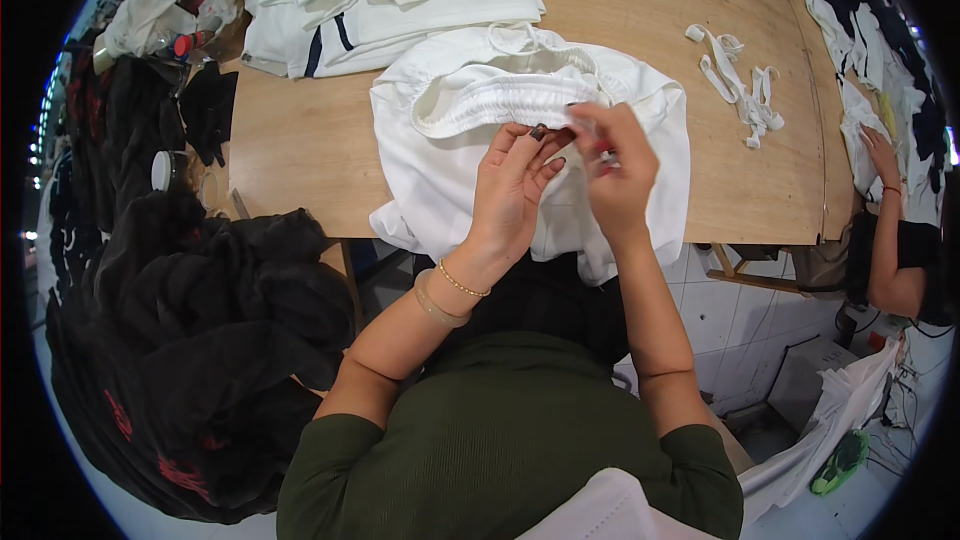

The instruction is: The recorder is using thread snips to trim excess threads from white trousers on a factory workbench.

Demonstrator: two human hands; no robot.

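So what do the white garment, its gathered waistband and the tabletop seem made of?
White garment: matte fabric, possibly cotton or a blend, from its soft folds.
Gathered waistband: similar matte fabric, probably with elastic inside, given the tight puckers.
Tabletop: wood or wood-look board, low sheen, from its tan colour and faint grain.

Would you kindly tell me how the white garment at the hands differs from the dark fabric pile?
The white garment is pale; the dark fabric pile is black with red markings. The garment lies mostly on the table; the pile is heaped on the left. Both are creased cloth.
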